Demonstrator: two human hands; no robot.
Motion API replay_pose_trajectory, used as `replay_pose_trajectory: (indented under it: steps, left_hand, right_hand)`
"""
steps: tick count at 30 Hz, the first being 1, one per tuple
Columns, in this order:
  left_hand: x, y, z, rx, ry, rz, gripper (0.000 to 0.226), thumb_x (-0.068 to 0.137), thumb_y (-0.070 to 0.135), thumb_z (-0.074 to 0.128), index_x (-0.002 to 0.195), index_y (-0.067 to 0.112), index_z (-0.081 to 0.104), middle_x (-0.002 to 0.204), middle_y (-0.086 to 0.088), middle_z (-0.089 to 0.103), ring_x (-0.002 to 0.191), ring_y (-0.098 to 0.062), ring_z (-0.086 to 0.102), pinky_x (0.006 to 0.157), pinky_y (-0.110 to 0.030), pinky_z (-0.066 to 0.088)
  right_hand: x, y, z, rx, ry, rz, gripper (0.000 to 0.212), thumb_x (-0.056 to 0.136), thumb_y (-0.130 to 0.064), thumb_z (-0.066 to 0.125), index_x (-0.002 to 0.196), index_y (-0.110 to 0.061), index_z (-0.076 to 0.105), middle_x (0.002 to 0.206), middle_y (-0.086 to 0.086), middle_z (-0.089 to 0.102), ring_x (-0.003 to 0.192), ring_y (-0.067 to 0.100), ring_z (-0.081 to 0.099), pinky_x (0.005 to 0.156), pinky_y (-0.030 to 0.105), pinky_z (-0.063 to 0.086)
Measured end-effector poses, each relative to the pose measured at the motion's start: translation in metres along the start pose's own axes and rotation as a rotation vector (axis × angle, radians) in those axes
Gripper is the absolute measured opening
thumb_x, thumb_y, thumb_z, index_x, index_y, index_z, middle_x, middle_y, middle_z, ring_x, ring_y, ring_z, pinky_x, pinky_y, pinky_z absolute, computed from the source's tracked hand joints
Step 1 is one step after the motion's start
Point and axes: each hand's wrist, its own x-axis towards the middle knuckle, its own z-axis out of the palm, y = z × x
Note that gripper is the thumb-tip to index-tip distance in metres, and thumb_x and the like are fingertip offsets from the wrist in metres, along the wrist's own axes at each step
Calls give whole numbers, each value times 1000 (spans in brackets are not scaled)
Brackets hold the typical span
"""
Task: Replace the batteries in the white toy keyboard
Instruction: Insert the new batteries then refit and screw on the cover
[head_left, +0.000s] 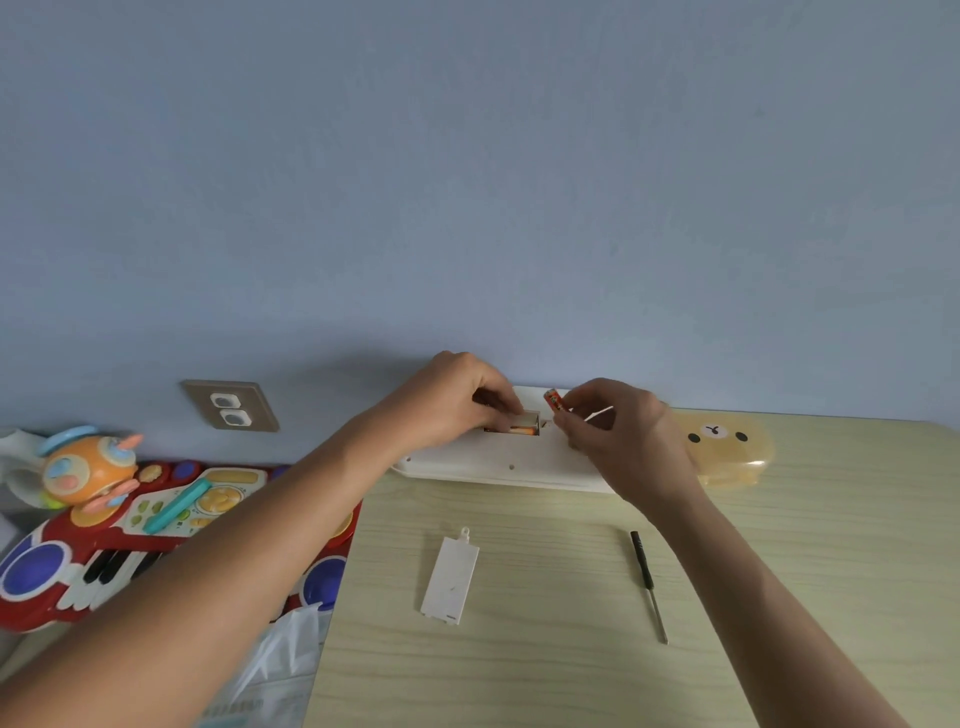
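The white toy keyboard (498, 462) lies face down at the far edge of the wooden table, against the wall. Its battery compartment (519, 427) stands uncovered, with an orange battery lying inside. My left hand (457, 400) rests over the compartment's left part, its curled fingers reaching into it; whether they grip a battery is hidden. My right hand (618, 431) pinches a red-orange battery (554, 400) just above and right of the compartment. The white battery cover (450, 579) lies loose on the table nearer me.
A small black-handled screwdriver (647, 582) lies on the wooden table (571, 649) right of the cover. A yellow bear-faced case (727, 447) sits behind my right hand. A red toy piano (104, 551) and plastic bag (280, 660) sit left. A wall socket (231, 408) is behind.
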Motion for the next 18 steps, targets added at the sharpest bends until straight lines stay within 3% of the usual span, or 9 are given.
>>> replay_pose_trajectory:
  steps: [3, 6, 11, 15, 18]
  left_hand:
    - [-3, -3, -5, -103, 86, 9, 20, 83, 11, 79, 98, 23, 80, 89, 10, 78, 85, 2, 70, 75, -9, 48]
    - [-4, -5, -8, -190, 71, 14, 26, 82, 8, 79, 104, 23, 77, 95, 8, 79, 89, 0, 71, 72, -10, 48]
    - [-6, -9, -1, -190, 165, -8, 16, 79, 10, 82, 89, 20, 76, 83, 8, 78, 80, -5, 73, 72, -20, 55]
    - [-7, -8, 10, -139, 228, 10, 13, 76, 20, 83, 83, 24, 73, 81, 7, 77, 79, -2, 73, 71, -21, 56]
    - [-7, -7, 14, -96, 240, 25, 15, 74, 22, 80, 85, 28, 73, 81, 10, 76, 80, 0, 72, 74, -26, 58]
  right_hand:
    - [8, -12, 12, 36, -15, -17, 6, 83, -33, 74, 85, -27, 72, 74, -16, 75, 68, -2, 68, 59, 18, 47]
    - [16, -20, 23, 90, -25, 12, 10, 83, -36, 73, 87, -27, 73, 74, -14, 76, 70, -2, 69, 60, 20, 50]
    - [22, -24, 34, 254, -79, 71, 12, 82, -25, 76, 89, -19, 69, 72, -10, 78, 55, -7, 63, 52, 11, 41]
    - [25, -19, 36, 252, -75, 106, 10, 81, -26, 76, 88, -22, 70, 75, -9, 79, 69, 4, 71, 64, 25, 52]
    - [28, -14, 35, 212, -45, 86, 8, 78, -27, 78, 84, -25, 73, 77, -8, 77, 73, 9, 71, 66, 25, 52]
